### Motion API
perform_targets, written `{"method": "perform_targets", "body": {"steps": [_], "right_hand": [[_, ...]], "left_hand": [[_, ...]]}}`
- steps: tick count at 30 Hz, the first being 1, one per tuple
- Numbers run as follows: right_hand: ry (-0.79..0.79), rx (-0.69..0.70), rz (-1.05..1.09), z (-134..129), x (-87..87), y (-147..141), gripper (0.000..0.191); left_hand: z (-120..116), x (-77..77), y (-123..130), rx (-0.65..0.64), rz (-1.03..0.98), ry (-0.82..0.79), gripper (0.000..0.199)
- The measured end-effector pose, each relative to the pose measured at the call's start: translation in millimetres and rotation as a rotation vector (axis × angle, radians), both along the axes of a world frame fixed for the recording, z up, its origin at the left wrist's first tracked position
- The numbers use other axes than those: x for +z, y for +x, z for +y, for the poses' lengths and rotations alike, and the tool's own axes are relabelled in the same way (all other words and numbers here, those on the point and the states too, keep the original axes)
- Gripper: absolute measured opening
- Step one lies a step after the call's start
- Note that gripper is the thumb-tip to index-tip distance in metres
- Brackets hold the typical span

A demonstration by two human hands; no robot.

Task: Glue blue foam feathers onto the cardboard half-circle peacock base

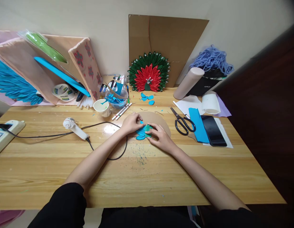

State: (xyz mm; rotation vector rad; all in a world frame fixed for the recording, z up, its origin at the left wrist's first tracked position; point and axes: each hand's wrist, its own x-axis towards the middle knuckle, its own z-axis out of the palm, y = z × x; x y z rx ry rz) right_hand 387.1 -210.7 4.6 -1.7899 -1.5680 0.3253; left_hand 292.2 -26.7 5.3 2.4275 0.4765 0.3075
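On the wooden table lies a round piece of brown cardboard [158,118], with a cluster of blue petals [140,135] on its near part. A small green piece [148,130] sits at the right side of that cluster. My left hand [133,123] has its fingers bent and pinched together at the top of the blue petals; what is between the fingertips is hidden. From the right, my right hand [160,136] closes its thumb and fingers on the green piece. A few loose blue petals [147,97] lie beyond the cardboard.
Black-handled scissors [183,122], a blue strip [199,125] and a phone [213,130] lie at right. A glue gun [75,128] with a looping cord rests at left. Behind stand a paper cup [102,108], a tub of blue scraps [116,98] and a red-green peacock [148,74].
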Motion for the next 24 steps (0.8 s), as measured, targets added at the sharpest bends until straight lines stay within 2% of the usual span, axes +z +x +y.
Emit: {"method": "perform_targets", "body": {"steps": [15,24], "right_hand": [[-0.016,0.000,-0.015,1.7,-0.8,2.0,0.018],[-0.029,0.028,-0.079,4.6,0.1,5.3,0.015]], "left_hand": [[0.6,-0.1,0.1,-0.006,-0.015,-0.013,0.020],[-1.0,4.2,-1.8,-0.035,-0.003,0.006,0.033]]}}
